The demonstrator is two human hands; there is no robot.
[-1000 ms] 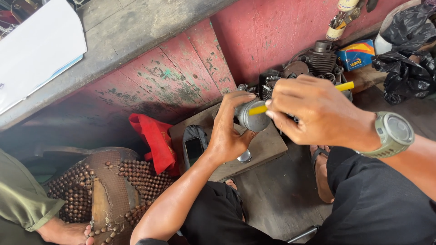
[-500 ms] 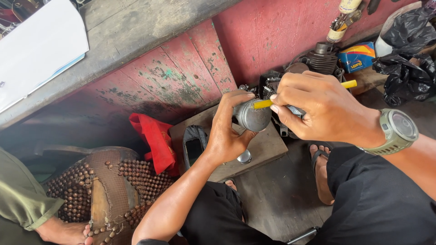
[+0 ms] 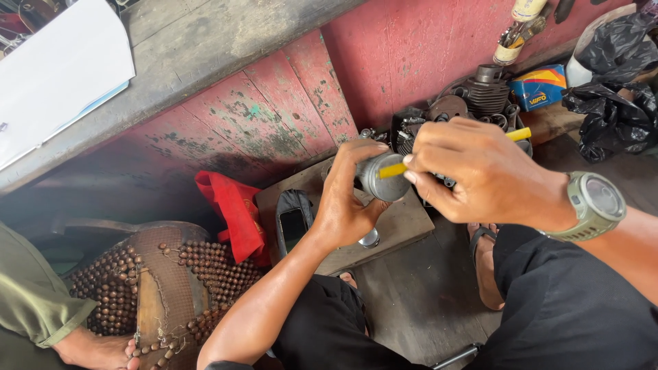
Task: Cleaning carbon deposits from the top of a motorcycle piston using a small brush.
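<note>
Between both hands, smooth metal cylinder [image 3: 384, 177]

This is a small engine-repair workshop, worked at floor level. At about one o'clock a greasy finned metal engine cylinder [image 3: 485, 92] sits among dark, oily engine parts [image 3: 418, 123] against a chipped red-painted wall [image 3: 425, 48]. At two o'clock lie a blue and orange cardboard parts box [image 3: 538, 85] and crumpled black plastic bags [image 3: 610, 116]. Near the centre a worn brown wooden board [image 3: 394, 223] serves as the surface, carrying a black phone in a case [image 3: 293, 223]. At nine o'clock a red rag [image 3: 233, 209] lies beside it. The rough, stained grey concrete ledge [image 3: 205, 41] at eleven o'clock and the grimy floor [image 3: 418, 301] at six o'clock fit the same trade.
</note>
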